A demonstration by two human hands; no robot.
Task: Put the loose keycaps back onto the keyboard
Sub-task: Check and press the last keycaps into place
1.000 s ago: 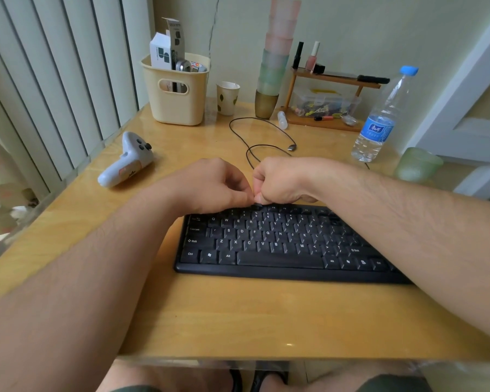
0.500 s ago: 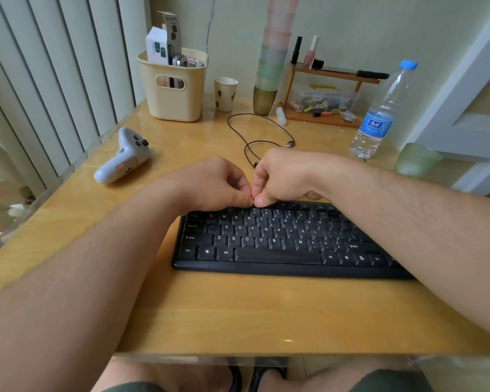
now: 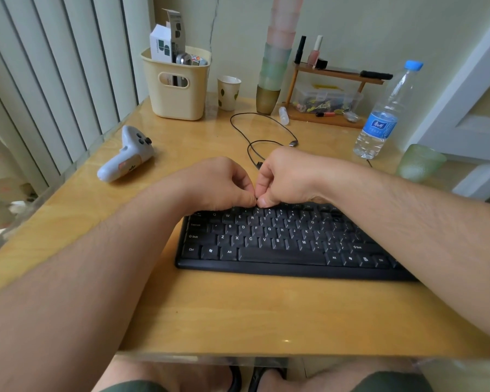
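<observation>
Just under my curled fingertips lies the keyboard [image 3: 280,241], its top rows touching both thumbs. My left hand [image 3: 218,185] and right hand [image 3: 286,176] meet there, fingers tightly curled; any keycap between them is hidden.

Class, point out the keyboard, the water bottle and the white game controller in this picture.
keyboard [image 3: 280,254]: head view, on its space bar.
water bottle [image 3: 379,127]: head view, on its blue label.
white game controller [image 3: 125,157]: head view, on its handle.

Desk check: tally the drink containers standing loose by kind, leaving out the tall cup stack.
Water bottle: 1
Paper cup: 1
Green glass: 1
Total: 3
Both hands are curled at the keyboard; no keycap shows.
</observation>
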